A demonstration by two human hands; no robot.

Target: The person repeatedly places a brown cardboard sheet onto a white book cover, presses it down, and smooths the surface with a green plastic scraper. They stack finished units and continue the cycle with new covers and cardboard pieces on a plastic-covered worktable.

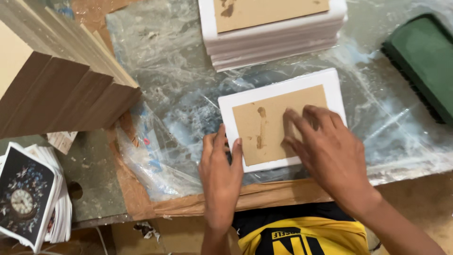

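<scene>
A white sheet [330,82] lies flat on the plastic-covered table, and a brown cardboard panel [264,125] with a dark smear sits centred on it. My right hand [325,151] lies flat on the right half of the brown panel, fingers spread. My left hand [221,177] rests at the lower left corner of the white sheet, fingertips touching its edge. Neither hand grips anything.
A stack of white sheets [278,42] topped by a brown panel stands at the far middle. Leaning brown boards [61,89] fill the left. A green brush block [424,61] lies at the right. A pile of printed cards with a clock picture [26,198] sits lower left.
</scene>
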